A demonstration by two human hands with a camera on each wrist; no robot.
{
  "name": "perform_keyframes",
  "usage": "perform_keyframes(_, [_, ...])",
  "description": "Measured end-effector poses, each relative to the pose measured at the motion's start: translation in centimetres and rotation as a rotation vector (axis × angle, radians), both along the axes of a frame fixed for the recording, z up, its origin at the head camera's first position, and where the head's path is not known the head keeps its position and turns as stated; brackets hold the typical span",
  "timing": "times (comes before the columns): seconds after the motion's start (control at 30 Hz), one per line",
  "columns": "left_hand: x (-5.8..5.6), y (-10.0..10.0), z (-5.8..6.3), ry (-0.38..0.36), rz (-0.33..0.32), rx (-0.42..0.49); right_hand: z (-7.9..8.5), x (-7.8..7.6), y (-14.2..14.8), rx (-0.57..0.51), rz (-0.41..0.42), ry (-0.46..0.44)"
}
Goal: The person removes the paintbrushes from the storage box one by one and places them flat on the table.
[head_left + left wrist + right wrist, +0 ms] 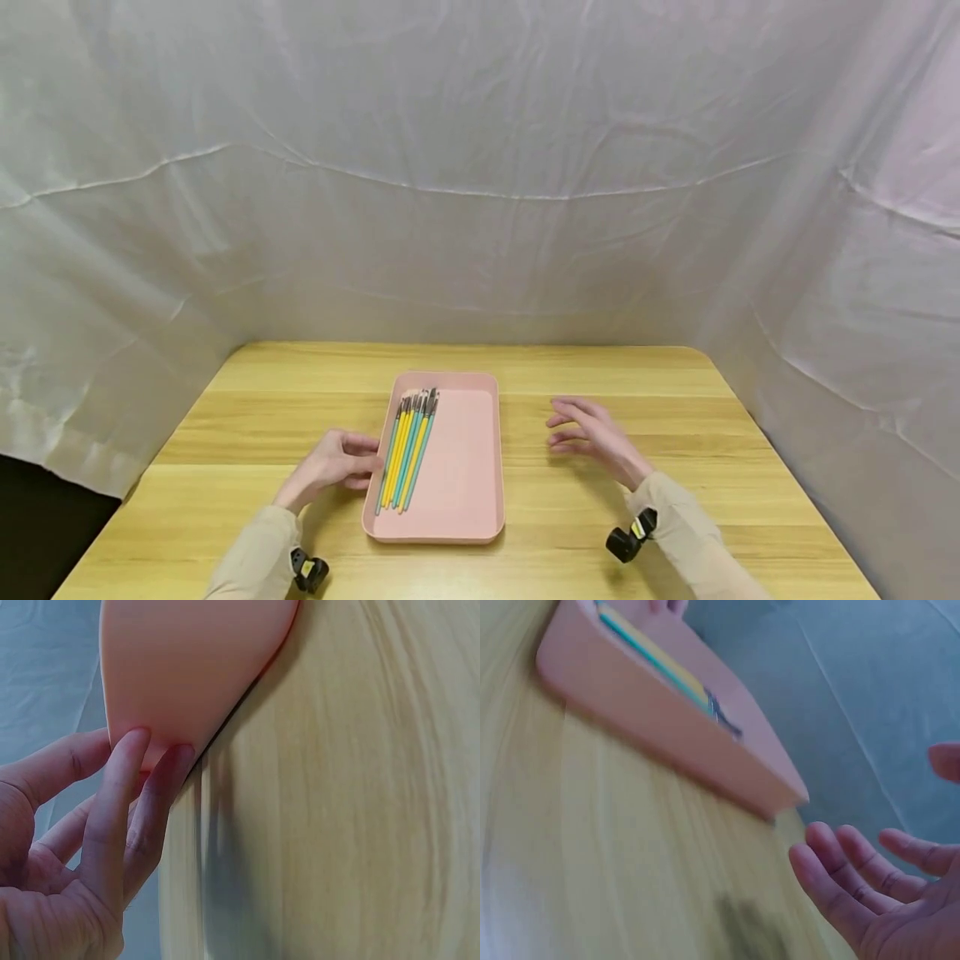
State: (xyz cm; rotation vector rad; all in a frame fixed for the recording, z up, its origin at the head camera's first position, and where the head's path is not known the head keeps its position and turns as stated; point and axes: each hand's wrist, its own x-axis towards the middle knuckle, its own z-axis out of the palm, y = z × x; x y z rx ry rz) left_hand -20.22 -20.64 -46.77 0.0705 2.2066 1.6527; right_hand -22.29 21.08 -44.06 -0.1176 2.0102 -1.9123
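A pink rectangular tray (467, 467) lies on the wooden table. Several paintbrushes (408, 454), with yellow and teal handles, lie in a bunch along its left side, bristles toward the far end. My left hand (337, 462) is at the tray's left wall; in the left wrist view its fingertips (133, 742) touch the outer side of the wall. Apart from the tray, to its right, my right hand (592, 433) hovers over the table with fingers spread loosely and nothing held. The right wrist view shows the tray's near wall (660, 739) beyond those fingers.
Wood-grain table (555, 533) extends around the tray on all sides. Pale grey fabric (480, 183) hangs behind the table and along both sides. A small black device (632, 536) is strapped to each wrist over beige sleeves.
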Motion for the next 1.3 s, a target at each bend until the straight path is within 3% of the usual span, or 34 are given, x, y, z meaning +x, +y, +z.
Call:
perform_keyframes(0.27, [-0.3, 0.0, -0.3, -0.005, -0.004, 0.007, 1.2, -0.5, -5.0, -0.037, 0.116, -0.098])
perform_keyframes(0.5, [-0.2, -0.1, -0.5, -0.021, 0.011, 0.033, 1.3, -1.3, -9.5, -0.054, 0.148, -0.178])
perform_keyframes(0.73, [-0.1, -0.2, -0.6, -0.019, 0.001, 0.046, 0.7, -2.7, -13.3, -0.137, 0.112, -0.288])
perform_keyframes(1.07, [-0.2, -0.2, -0.8, -0.004, 0.008, 0.046, -1.4, -4.6, -15.8, -0.024, 0.123, -0.244])
perform_keyframes(1.3, [-0.4, -0.2, -0.7, -0.004, 0.009, 0.038, -2.4, -5.1, -17.1, 0.033, 0.136, -0.227])
